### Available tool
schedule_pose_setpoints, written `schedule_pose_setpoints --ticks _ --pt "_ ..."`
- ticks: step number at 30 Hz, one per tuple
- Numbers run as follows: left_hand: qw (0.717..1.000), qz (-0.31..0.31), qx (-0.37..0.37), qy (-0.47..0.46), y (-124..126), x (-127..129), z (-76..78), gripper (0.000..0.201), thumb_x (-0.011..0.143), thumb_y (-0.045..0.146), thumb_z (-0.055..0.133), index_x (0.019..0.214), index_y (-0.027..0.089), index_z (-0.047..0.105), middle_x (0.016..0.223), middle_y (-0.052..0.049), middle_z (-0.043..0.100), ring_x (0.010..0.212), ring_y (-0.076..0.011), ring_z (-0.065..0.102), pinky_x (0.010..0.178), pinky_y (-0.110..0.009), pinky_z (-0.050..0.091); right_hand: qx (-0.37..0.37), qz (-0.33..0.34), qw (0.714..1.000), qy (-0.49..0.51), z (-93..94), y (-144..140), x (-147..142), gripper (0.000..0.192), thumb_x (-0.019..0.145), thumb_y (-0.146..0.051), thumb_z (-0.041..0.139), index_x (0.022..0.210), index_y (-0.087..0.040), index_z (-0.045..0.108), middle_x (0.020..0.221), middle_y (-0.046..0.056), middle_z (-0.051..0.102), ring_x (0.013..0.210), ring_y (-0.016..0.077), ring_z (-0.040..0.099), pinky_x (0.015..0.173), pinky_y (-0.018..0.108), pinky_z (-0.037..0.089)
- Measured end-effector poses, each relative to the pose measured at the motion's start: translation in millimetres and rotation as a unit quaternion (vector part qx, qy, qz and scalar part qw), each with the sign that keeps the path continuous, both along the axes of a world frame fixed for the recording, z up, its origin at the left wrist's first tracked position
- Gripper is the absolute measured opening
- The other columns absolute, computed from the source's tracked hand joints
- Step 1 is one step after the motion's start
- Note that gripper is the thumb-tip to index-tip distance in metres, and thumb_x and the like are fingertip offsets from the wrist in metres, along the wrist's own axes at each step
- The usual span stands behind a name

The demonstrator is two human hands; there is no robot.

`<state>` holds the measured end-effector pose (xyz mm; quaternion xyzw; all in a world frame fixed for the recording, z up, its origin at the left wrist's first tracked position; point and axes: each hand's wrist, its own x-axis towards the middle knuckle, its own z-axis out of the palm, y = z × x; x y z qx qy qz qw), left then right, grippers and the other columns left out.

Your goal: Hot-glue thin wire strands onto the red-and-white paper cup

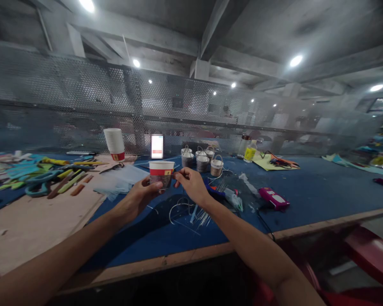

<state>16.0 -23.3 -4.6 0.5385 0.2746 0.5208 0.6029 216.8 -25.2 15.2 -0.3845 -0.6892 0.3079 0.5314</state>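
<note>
At the centre of the frame the left hand (144, 191) gripped a paper cup (161, 173) from below and the side, fingers curled around its lower wall, holding it upright above the blue table (306, 199). The right hand (191, 182) pinched thumb and forefinger together against the cup's right side, though what they pinched was too small to tell. Just behind stood four small handled buckets (201, 160), with a stack of cups (115, 143) toward the upper left.
</note>
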Motion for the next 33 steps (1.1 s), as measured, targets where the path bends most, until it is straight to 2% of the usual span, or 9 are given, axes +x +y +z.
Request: schedule_pose_setpoints --ticks 5,11,15,19,23,29,33 --pt "1.0 -0.005 -0.006 -0.008 -0.1 -0.5 -0.5 0.042 0.077 0.031 0.086 0.116 0.019 0.081 0.121 -0.012 0.08 0.107 -0.0273 0.072 0.087 -0.033 0.056 -0.012 -0.003 1.0 0.002 -0.2 -0.4 -0.4 0.018 0.096 -0.03 0.061 0.082 -0.02 0.062 0.068 -0.002 0.07 0.07 0.0157 0.068 0.077 0.028 0.05" --pt "0.999 -0.03 -0.006 -0.012 -2.5 -1.3 2.3 0.041 0.079 0.032 0.084 0.117 0.018 0.08 0.128 -0.014 0.077 0.115 -0.0303 0.071 0.095 -0.037 0.055 -0.023 -0.008 1.0 0.013 -4.6 5.1 0.1 0.016 0.094 -0.031 0.064 0.083 -0.02 0.063 0.068 -0.002 0.069 0.07 0.0167 0.069 0.076 0.028 0.051" --pt "0.998 -0.052 -0.005 -0.022 -2.1 -2.1 2.4 0.036 0.082 0.033 0.082 0.115 0.019 0.081 0.126 -0.013 0.079 0.116 -0.0319 0.071 0.097 -0.038 0.055 -0.031 -0.021 0.999 0.015 -5.0 7.0 1.8 0.017 0.095 -0.032 0.065 0.083 -0.02 0.063 0.07 -0.002 0.07 0.071 0.0172 0.07 0.074 0.028 0.051" --pt "0.998 -0.045 -0.026 -0.023 -3.9 -1.6 4.2 0.039 0.079 0.034 0.084 0.114 0.017 0.081 0.12 -0.015 0.08 0.114 -0.0335 0.072 0.098 -0.041 0.055 -0.033 -0.021 0.999 0.007 -3.1 4.7 2.0 0.017 0.096 -0.033 0.065 0.084 -0.02 0.064 0.073 -0.001 0.073 0.075 0.0174 0.071 0.078 0.028 0.051" --pt "0.997 -0.056 -0.045 -0.024 -6.4 -1.6 6.4 0.041 0.08 0.033 0.084 0.118 0.018 0.08 0.123 -0.015 0.079 0.113 -0.0312 0.072 0.094 -0.039 0.056 -0.048 -0.011 0.998 0.028 -4.5 3.8 -1.0 0.018 0.096 -0.033 0.064 0.084 -0.021 0.064 0.079 0.001 0.076 0.082 0.0181 0.074 0.082 0.028 0.053" --pt "0.997 -0.066 -0.047 -0.006 -6.2 -4.0 6.0 0.035 0.085 0.035 0.08 0.116 0.019 0.08 0.126 -0.013 0.078 0.119 -0.0305 0.069 0.091 -0.037 0.056 -0.078 -0.009 0.995 0.067 -9.4 5.7 -5.9 0.019 0.093 -0.035 0.067 0.081 -0.02 0.066 0.08 0.002 0.076 0.08 0.0179 0.073 0.081 0.028 0.054" --pt "0.998 -0.038 -0.052 -0.004 -2.0 -4.3 2.4 0.037 0.083 0.035 0.083 0.116 0.019 0.08 0.123 -0.013 0.079 0.109 -0.0259 0.072 0.085 -0.031 0.058 -0.077 -0.034 0.993 0.082 -9.8 6.7 -6.1 0.014 0.089 -0.029 0.067 0.081 -0.018 0.068 0.081 0.001 0.075 0.08 0.0173 0.07 0.079 0.027 0.052"
